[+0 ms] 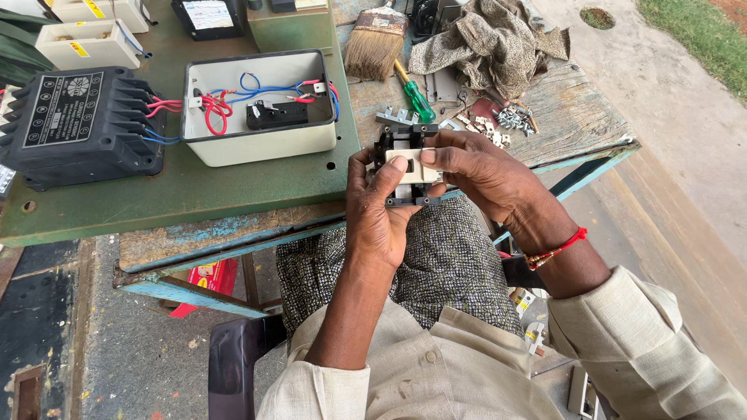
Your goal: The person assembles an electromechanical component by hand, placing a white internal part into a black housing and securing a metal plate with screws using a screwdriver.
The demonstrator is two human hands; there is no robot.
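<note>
Both hands closed on one small part, held over the lap just off the near edge of the worktop (233, 194). Left hand (376, 214) cups the black-and-white switch block (411, 167) from below and the side, thumb laid across its pale face. Right hand (478, 171) grips the block from the right, fingers curled over its top edge. A red thread band (562, 247) sits on the right wrist.

Just beyond the hands, on the green worktop: an open grey enclosure box (261, 144) with red and blue wires and a black part inside. Left of it, a black ribbed unit (78, 124), joined to the box by red and blue wires.

On the bare wooden stretch to the right: a green-handled screwdriver (418, 97), a flat paintbrush (376, 43) with worn bristles, a crumpled patterned cloth (490, 43), and a scatter of small metal parts and screws (498, 124) lying loose near the block.

Far left corner: two cream boxes (89, 31), partly cut off by the frame.
</note>
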